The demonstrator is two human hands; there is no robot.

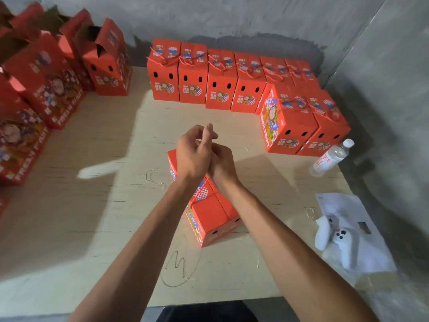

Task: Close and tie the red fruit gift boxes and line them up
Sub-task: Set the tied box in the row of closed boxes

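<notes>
A closed red fruit gift box (213, 212) stands on the table in front of me. A red cord (197, 194) runs up from its top to my hands. My left hand (192, 154) and my right hand (222, 163) are pressed together just above the box's far end, fingers curled, and seem to hold the cord's ends. The knot itself is hidden behind them. A row of tied boxes (192, 89) lines the back wall, and two more tied boxes (292, 129) stand in front of its right end.
Several open, untied boxes (46, 80) crowd the left side of the wooden table (92, 182). A water bottle (329, 159) lies at the right edge. White wrapping with a white glove (343, 238) lies at the near right. Grey walls close off the back and right.
</notes>
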